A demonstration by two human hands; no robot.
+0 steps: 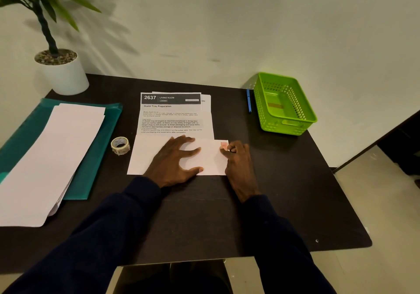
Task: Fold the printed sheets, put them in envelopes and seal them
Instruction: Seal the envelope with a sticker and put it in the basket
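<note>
The envelope (211, 157) is plain white matt paper, a flat oblong with crisp edges. It lies near the middle of the bench (272, 191), a little toward the far edge. Its long axis runs left to right, roughly in line with the bench's near edge. A small reddish stamp (224, 146) sits in its far right corner. Its far long edge overlaps the near end of the printed sheets (172, 120).

These sheets are a thin, slightly fanned pile of white paper. Their long axis runs from near to far. The dark header band reading "2637 LIVING ROOM" is toward the far edge, and the text is upright for the person.

The left grip (175, 159) rests palm-down on the envelope's middle, its fingers straight and spread apart. The right grip (238, 164) is at the envelope's right short edge with fingers curled beside the stamp. I cannot tell whether it pinches the paper or only touches it. Both arms wear dark sleeves (109, 237).

The bench top is dark, smooth and has rounded corners. A roll of clear tape (120, 145) lies just left of the envelope. Along the left edge, a glossy teal folder (100, 139) lies under a stack of long white paper (52, 157). At the far right corner stands a bright green perforated plastic basket (261, 102), with a blue pen (249, 103) just beside its left wall. At the far left corner stands a white pot (66, 77) topped with pebbles and holding a leafy plant.
</note>
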